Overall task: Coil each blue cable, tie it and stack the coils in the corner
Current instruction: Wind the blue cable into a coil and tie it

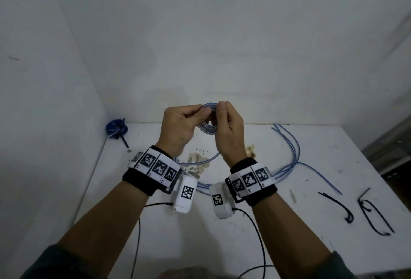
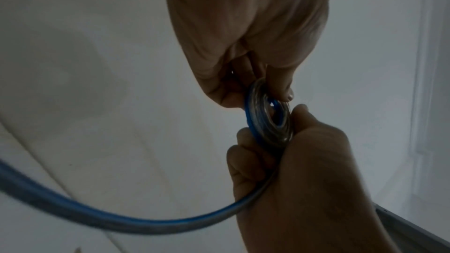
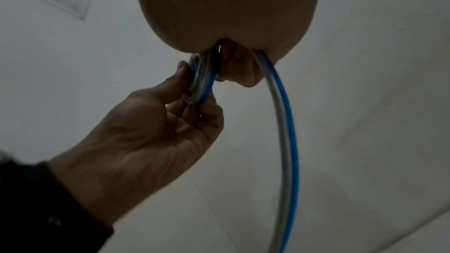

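Both hands hold one small coil of blue-and-clear cable [image 1: 207, 125] up above the white table [image 1: 289, 234]. My left hand [image 1: 199, 112] pinches the coil's left side between thumb and fingers. My right hand [image 1: 220, 109] grips its right side. In the left wrist view the coil [image 2: 268, 116] sits between both hands' fingertips, and its loose tail [image 2: 121, 224] sweeps away to the left. From the right wrist the coil [image 3: 199, 82] shows edge-on, with the tail [image 3: 287, 141] hanging down past my palm. A dark blue stack of tied coils [image 1: 116, 128] lies in the far left corner.
Several loose blue cables [image 1: 293, 152] curve over the table at the right and run under my wrists. Two black ties [image 1: 340, 207] [image 1: 375, 216] lie near the right front edge. A brown stain [image 1: 195, 161] marks the table's middle. Walls close the left and back.
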{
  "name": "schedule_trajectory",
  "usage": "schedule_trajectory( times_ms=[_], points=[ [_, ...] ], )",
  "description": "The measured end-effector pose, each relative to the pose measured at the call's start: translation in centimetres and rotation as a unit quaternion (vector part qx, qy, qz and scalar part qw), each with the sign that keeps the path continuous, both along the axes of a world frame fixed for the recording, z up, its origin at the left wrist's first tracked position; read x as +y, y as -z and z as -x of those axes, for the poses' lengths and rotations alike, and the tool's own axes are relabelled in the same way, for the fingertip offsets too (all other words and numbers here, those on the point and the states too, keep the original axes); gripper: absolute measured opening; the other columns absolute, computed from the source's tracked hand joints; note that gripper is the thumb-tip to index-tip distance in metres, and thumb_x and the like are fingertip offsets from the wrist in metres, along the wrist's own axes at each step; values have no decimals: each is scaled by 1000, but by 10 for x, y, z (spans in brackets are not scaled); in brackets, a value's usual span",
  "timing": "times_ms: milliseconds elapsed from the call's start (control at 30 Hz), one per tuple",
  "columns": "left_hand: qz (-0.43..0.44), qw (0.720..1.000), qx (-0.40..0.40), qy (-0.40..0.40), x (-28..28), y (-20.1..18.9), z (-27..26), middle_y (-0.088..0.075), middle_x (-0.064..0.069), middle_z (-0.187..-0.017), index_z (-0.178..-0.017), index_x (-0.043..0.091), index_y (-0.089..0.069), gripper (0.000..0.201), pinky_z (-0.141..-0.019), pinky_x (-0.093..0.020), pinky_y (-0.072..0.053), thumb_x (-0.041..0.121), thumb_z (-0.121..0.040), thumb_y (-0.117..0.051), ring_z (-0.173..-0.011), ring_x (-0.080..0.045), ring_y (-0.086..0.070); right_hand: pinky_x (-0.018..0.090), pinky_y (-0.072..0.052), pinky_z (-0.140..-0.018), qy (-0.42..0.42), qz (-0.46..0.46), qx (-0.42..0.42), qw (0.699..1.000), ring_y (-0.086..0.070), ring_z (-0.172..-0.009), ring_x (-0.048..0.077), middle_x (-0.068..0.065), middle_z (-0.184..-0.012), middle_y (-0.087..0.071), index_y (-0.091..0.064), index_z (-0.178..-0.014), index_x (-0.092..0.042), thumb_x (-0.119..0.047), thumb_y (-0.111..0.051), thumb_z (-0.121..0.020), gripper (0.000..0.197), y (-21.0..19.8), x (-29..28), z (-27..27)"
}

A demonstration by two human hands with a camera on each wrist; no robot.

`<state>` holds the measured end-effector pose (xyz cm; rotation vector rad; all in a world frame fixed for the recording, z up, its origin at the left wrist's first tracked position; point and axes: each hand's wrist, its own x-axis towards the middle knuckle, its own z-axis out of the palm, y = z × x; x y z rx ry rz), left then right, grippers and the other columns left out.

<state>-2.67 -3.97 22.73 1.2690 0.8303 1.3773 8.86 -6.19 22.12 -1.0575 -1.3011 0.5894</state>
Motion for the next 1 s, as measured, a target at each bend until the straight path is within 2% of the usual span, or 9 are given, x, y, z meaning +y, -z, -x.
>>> schedule_trajectory(
  times_ms=[100,267,400,533,600,700,833,900,1000],
  points=[
    [-3,1000,-14,-14,-4,3,-4,-76,-13,-96,-108,-3,-72,22,-85,-34,-56,5,-88,-68,-87,-22,-72,25,-42,-62,42,-8,20,999,-51,-65,7,-10,-71,-58,-58,-84,-8,-22,-41,-105,30,7,1,4],
    [18,999,-45,2,-12,5,-11,-74,-18,-101,-111,-4,-70,24,-88,-37,-57,7,-91,-64,-91,-27,-72,20,-42,-60,92,-39,56,993,-51,-62,0,-16,-68,-59,-51,-82,-15,-18,-39,-104,25,10,-1,12],
    [32,998,48,38,-9,0,5,-76,-13,-94,-107,0,-72,19,-80,-34,-60,9,-92,-64,-85,-24,-73,24,-36,-56,21,-7,-88,996,-43,-55,3,-12,-59,-48,-42,-71,-24,-21,-41,-103,32,4,7,-14],
    [-3,988,140,66,4,-6,20,-76,-8,-83,-92,16,-76,9,-80,-42,-60,13,-90,-68,-79,-26,-72,32,-34,-55,-44,10,-221,974,-41,-56,21,7,-60,-46,-44,-72,-7,-24,-44,-104,36,-11,14,-31],
    [-23,991,125,34,6,-7,16,-77,-5,-80,-91,17,-77,9,-79,-41,-60,11,-88,-70,-75,-22,-72,33,-37,-57,-31,9,-181,983,-43,-57,18,3,-61,-47,-47,-70,-10,-25,-46,-104,37,-15,13,-26],
    [-12,998,53,-10,2,-4,2,-77,-7,-87,-100,9,-75,14,-84,-39,-58,6,-87,-70,-83,-23,-74,35,-44,-58,33,23,-32,999,-51,-60,12,-4,-61,-54,-54,-68,-16,-28,-51,-102,36,-9,6,-9],
    [27,999,-18,-41,-7,6,-12,-76,-15,-92,-102,1,-74,15,-87,-39,-58,4,-88,-68,-88,-30,-73,28,-46,-59,88,83,206,971,-55,-61,10,-7,-62,-59,-58,-69,-18,-34,-50,-102,37,1,-1,18],
    [43,999,-19,-25,-10,8,-12,-75,-18,-94,-103,-4,-73,18,-86,-39,-58,5,-88,-68,-89,-33,-73,28,-45,-57,96,62,210,971,-51,-59,10,-7,-60,-55,-52,-69,-15,-31,-46,-104,39,5,1,18],
    [83,995,25,39,-6,7,2,-74,-21,-94,-101,-7,-73,22,-83,-39,-58,10,-88,-69,-86,-32,-73,30,-37,-55,53,44,83,994,-41,-57,14,3,-58,-44,-44,-66,-6,-28,-47,-104,43,7,6,0]
  ],
)
